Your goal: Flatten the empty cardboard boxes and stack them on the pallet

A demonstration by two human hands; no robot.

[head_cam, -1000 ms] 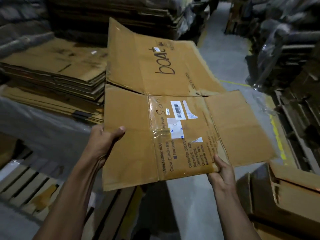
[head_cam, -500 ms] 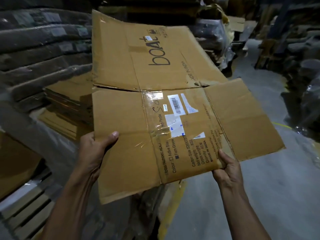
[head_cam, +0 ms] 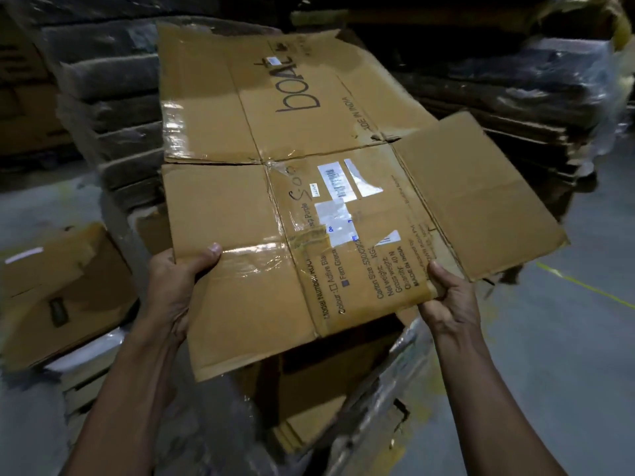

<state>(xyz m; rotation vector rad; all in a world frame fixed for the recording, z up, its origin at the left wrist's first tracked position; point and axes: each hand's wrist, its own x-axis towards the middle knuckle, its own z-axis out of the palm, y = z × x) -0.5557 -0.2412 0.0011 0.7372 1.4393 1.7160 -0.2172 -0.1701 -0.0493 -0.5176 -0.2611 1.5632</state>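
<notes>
Both hands pinched the flattened box (head_cam: 309,201) at its near edge, left hand (head_cam: 178,283) at centre-left, right hand (head_cam: 450,300) at lower right, its long axis running away toward the wrapped cardboard stacks (head_cam: 113,125) at upper left

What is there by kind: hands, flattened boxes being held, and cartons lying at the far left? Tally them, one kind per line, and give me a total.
Hands: 2, the left hand and the right hand, each gripping the near edge
Flattened box held up: 1
Brown carton at far left: 1
Total: 4
</notes>
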